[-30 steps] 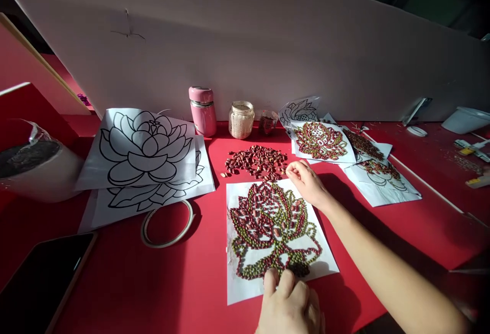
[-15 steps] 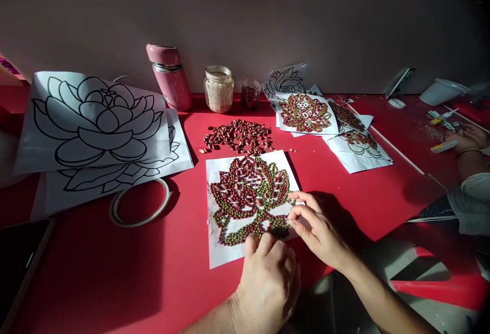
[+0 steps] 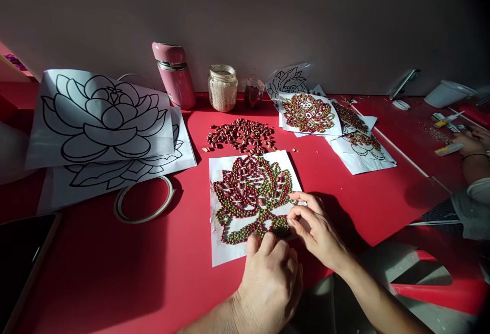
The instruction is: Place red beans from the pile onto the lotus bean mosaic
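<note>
A sheet of white paper [image 3: 221,260] lies in front of me, bearing a lotus picture [image 3: 254,198] made of red and green beans. At its lower edge rests my left hand [image 3: 270,275], closed, with its fingertips curled under and hidden. My right hand [image 3: 316,227] is at the paper's right edge, thumb and index finger pinched beside the beans and another finger stretched toward the outer petal. Anything in either hand's fingers is hidden or too small to name. Behind the paper is a loose heap of dark red beans [image 3: 245,135].
Lotus outline sheets [image 3: 111,135] and a tape roll [image 3: 119,210] are on the left. A pink flask [image 3: 176,81], a glass jar [image 3: 222,89] and a smaller jar [image 3: 253,94] stand behind. Finished bean pictures [image 3: 308,113] lie right; farther right is another person's hand [image 3: 465,145].
The whole view has shifted slightly, so the table's things appear a little farther right. Both hands keep nearly the same pose at the bean picture.
</note>
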